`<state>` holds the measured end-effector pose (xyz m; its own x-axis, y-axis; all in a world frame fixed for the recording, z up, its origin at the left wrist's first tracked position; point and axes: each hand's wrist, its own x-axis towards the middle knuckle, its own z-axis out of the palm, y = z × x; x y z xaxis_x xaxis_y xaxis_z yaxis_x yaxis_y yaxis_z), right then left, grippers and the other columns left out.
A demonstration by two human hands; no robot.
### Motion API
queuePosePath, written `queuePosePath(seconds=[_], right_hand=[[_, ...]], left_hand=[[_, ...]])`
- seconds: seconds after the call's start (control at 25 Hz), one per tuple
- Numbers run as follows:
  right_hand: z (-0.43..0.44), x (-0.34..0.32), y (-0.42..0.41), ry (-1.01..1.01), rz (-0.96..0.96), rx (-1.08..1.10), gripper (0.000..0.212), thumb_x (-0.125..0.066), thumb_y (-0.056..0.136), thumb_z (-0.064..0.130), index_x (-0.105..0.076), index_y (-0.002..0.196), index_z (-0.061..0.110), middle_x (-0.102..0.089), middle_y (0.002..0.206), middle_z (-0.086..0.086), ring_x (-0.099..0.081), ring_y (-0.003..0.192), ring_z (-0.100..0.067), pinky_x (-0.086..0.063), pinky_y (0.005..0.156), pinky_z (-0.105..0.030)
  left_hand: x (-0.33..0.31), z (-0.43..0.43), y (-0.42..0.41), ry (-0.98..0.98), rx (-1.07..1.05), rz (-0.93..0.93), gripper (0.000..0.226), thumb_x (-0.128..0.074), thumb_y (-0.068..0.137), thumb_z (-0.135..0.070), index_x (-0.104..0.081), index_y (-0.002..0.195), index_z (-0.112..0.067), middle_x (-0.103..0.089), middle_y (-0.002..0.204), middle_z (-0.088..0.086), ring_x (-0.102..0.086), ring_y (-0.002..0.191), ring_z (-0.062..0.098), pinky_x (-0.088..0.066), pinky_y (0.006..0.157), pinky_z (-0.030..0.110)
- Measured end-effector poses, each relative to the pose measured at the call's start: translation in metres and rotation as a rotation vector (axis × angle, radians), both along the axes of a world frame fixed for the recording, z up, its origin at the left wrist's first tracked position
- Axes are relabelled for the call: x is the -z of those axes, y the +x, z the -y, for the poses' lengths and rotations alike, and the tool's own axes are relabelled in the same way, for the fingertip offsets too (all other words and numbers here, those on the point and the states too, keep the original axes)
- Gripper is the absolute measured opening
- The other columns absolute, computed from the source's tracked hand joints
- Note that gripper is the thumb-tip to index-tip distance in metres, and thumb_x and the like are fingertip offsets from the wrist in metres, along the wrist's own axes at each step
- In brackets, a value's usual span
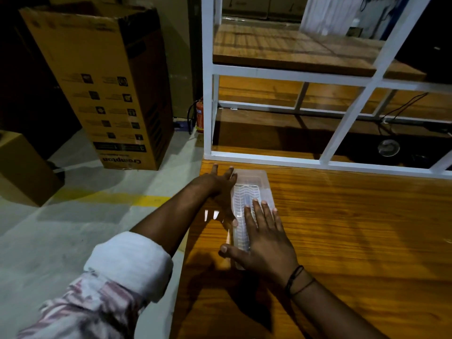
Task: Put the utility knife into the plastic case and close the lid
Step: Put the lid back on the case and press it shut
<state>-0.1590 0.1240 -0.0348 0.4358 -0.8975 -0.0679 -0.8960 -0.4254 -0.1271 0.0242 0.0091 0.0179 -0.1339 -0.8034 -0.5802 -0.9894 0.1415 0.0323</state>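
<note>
Head view looks down on your two bare hands over a clear plastic case (252,192) that lies on the wooden table (354,228), close to the table's left edge and just in front of the white metal shelf frame (269,159). The case's lid is down, and a ribbed pattern shows through the clear plastic. Whether the utility knife is inside, you cannot tell from here; nothing that reads clearly as a knife shows through the lid.

Your right hand (266,238) lies flat on the near half of the case, fingers straight and a little spread, palm down on the lid, with the thumb reaching out to the left past the case's near left corner. It pinches nothing.

Your left hand (223,189) rests along the case's left side, fingers stretched out and splayed toward the shelf frame, the thumb running back along the case's left edge. It holds nothing either. The rolled white cuff (129,260) sits high on the left forearm, and a dark thread band (297,277) circles your right wrist.

Off the table to the left, a tall cardboard box (102,81) stands on the grey floor, and a red fire extinguisher (199,116) stands beside the frame's left leg.
</note>
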Motion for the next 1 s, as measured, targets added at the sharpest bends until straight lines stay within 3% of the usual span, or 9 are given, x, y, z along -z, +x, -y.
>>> queuePosePath(seconds=[0.32,0.52,0.64,0.72,0.84,1.0], right_hand=[[0.002,0.002,-0.002,0.012,0.04,0.0,0.12,-0.025,0.073,0.097,0.006,0.162,0.023,0.016,0.17,-0.008,0.021,0.156,-0.027,0.01,0.126,-0.05],[0.005,-0.005,-0.003,0.021,0.081,0.002,0.116,-0.029,0.071,0.098,-0.011,0.162,0.029,-0.002,0.173,-0.004,0.003,0.159,-0.026,-0.001,0.127,-0.047],[0.023,-0.013,-0.013,0.018,0.153,-0.008,0.092,-0.046,0.08,0.084,-0.033,0.155,0.033,-0.028,0.164,0.003,-0.021,0.152,-0.023,-0.023,0.119,-0.043],[0.044,-0.023,-0.02,0.072,0.181,-0.001,0.081,-0.061,0.085,0.062,-0.036,0.154,0.028,-0.03,0.16,0.002,-0.025,0.147,-0.025,-0.028,0.117,-0.041],[0.083,-0.034,-0.02,0.243,0.111,0.105,0.097,-0.073,0.082,0.051,-0.021,0.16,0.027,-0.006,0.171,0.0,-0.012,0.152,-0.033,-0.029,0.119,-0.049],[0.131,-0.037,-0.019,0.399,-0.037,0.056,0.133,-0.079,0.06,0.074,-0.008,0.162,0.026,-0.001,0.172,-0.006,-0.025,0.152,-0.036,-0.036,0.118,-0.048]], left_hand=[[-0.007,0.013,-0.003,0.009,-0.005,-0.01,0.127,-0.084,0.075,-0.048,0.004,0.162,-0.024,0.011,0.171,-0.001,0.018,0.154,0.039,-0.013,0.123,0.064],[-0.025,0.024,-0.002,0.045,-0.05,-0.037,0.107,-0.083,0.079,-0.041,-0.017,0.161,-0.023,-0.027,0.166,0.009,-0.025,0.153,0.034,-0.032,0.117,0.054],[-0.015,0.021,-0.006,0.02,-0.052,0.0,0.112,-0.082,0.08,-0.041,-0.009,0.162,-0.024,-0.015,0.17,0.007,-0.017,0.155,0.036,-0.03,0.118,0.057],[-0.009,0.015,-0.01,-0.004,-0.019,0.045,0.114,-0.081,0.081,-0.039,-0.004,0.163,-0.023,-0.002,0.172,0.003,-0.004,0.157,0.037,-0.024,0.121,0.059],[-0.006,0.015,-0.014,-0.022,0.001,0.076,0.107,-0.08,0.085,-0.027,-0.007,0.163,-0.021,0.001,0.172,0.001,0.003,0.157,0.037,-0.024,0.121,0.06],[-0.009,0.015,-0.018,-0.019,0.01,0.124,0.1,-0.074,0.09,-0.014,-0.006,0.163,-0.019,0.006,0.172,0.003,0.005,0.156,0.039,-0.024,0.122,0.06]])
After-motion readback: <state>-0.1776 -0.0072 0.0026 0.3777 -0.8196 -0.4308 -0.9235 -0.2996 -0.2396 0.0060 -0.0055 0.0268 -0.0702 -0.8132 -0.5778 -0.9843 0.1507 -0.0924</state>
